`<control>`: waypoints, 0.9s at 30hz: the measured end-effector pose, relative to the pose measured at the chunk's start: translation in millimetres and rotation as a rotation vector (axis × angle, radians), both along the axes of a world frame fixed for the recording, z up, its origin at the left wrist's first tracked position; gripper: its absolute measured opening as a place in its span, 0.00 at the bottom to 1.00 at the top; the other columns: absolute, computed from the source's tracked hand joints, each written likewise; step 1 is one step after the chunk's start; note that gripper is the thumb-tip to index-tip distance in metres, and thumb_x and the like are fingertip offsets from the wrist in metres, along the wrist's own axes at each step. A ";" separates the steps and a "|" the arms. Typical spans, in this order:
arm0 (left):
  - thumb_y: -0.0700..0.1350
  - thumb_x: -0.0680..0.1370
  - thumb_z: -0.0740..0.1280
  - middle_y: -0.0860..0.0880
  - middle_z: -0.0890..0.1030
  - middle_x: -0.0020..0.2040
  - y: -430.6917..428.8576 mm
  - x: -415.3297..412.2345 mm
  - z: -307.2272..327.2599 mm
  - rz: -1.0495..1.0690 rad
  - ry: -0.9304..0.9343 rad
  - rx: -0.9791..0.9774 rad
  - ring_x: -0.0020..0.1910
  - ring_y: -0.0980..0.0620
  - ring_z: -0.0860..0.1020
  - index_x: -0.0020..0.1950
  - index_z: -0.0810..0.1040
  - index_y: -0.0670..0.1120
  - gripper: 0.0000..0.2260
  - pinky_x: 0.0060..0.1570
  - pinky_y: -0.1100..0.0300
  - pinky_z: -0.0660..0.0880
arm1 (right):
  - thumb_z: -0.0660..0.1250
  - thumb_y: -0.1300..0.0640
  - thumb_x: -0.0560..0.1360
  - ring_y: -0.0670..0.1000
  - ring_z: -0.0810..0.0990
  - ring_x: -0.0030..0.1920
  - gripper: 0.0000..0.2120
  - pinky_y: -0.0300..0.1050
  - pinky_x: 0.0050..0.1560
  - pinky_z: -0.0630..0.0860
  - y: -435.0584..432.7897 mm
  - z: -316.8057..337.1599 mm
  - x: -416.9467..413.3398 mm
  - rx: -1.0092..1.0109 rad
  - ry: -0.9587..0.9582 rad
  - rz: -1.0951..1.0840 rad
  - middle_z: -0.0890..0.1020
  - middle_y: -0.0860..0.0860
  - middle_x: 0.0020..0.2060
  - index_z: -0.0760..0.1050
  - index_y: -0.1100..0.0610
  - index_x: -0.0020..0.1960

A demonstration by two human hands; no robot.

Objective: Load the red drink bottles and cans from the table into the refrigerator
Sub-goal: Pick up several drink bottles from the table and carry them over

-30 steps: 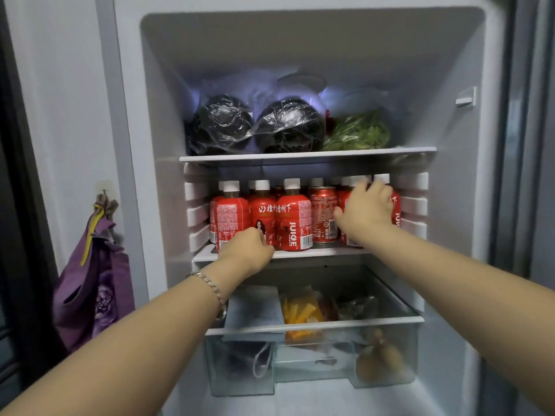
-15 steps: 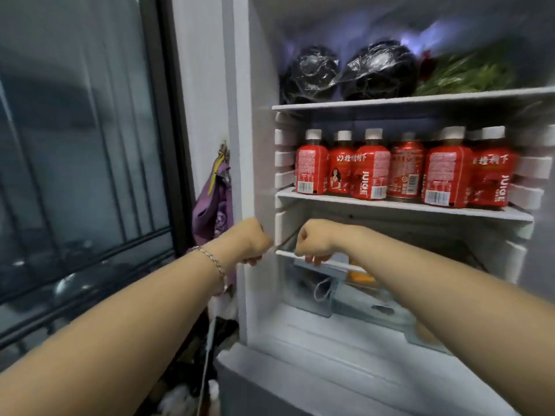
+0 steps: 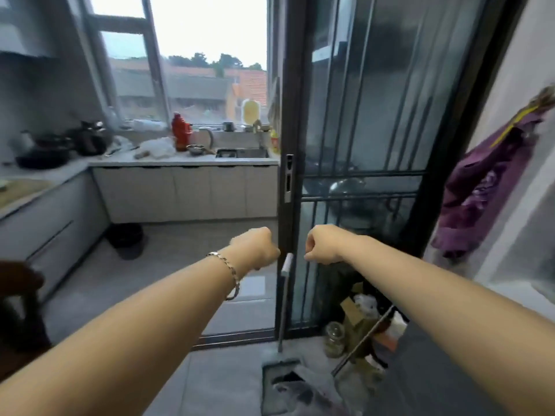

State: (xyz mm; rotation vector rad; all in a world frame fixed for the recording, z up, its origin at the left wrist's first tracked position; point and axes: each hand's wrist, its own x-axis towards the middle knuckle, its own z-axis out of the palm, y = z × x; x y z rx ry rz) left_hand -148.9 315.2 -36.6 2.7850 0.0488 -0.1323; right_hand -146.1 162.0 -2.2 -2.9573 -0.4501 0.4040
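Both arms out front: left grip (image 3: 255,247), bracelet (image 3: 229,273) on the wrist, fingers curled into a fist with nothing in it. Right grip (image 3: 322,246) the same, balled and empty. They hang side by side, apart, before the glass door (image 3: 360,115). Far off, a red bottle (image 3: 180,135) stands on the worktop (image 3: 186,160) by the window (image 3: 210,40), left of the sink (image 3: 243,153). A purple bag (image 3: 480,187) hangs at right.

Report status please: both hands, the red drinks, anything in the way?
Left hand curled, empty. Right hand the same. Refrigerator out of view; one red bottle on far counter. Dustpan on floor ahead.
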 end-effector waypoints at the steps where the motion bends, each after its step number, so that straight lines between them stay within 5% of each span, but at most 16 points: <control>1: 0.49 0.75 0.61 0.50 0.78 0.33 10.6 -2.7 -0.7 0.033 -0.017 0.019 0.32 0.51 0.78 0.36 0.72 0.47 0.09 0.34 0.61 0.73 | 0.64 0.55 0.75 0.55 0.80 0.49 0.10 0.46 0.48 0.77 13.1 -2.2 -4.8 0.017 -0.014 0.018 0.82 0.56 0.48 0.79 0.60 0.51; 7: 0.48 0.76 0.61 0.46 0.82 0.41 196.2 -134.3 -6.8 0.460 -0.011 0.022 0.39 0.49 0.81 0.46 0.75 0.44 0.08 0.45 0.55 0.79 | 0.64 0.55 0.74 0.56 0.80 0.48 0.11 0.48 0.48 0.77 215.5 -23.6 -68.2 0.022 -0.026 0.415 0.82 0.56 0.46 0.79 0.61 0.50; 12: 0.47 0.77 0.60 0.45 0.81 0.47 334.4 -315.0 -18.3 0.775 -0.004 -0.023 0.46 0.45 0.80 0.49 0.76 0.43 0.10 0.45 0.54 0.76 | 0.64 0.54 0.75 0.54 0.78 0.48 0.10 0.45 0.47 0.75 386.9 -41.3 -192.9 0.054 -0.004 0.755 0.80 0.55 0.47 0.77 0.59 0.51; 27: 0.47 0.78 0.59 0.45 0.81 0.49 545.4 -722.9 -46.9 1.515 0.007 -0.012 0.49 0.44 0.79 0.52 0.77 0.44 0.10 0.47 0.55 0.73 | 0.64 0.52 0.74 0.55 0.79 0.50 0.10 0.45 0.47 0.76 697.3 -82.0 -558.8 0.071 0.051 1.433 0.80 0.53 0.49 0.77 0.56 0.52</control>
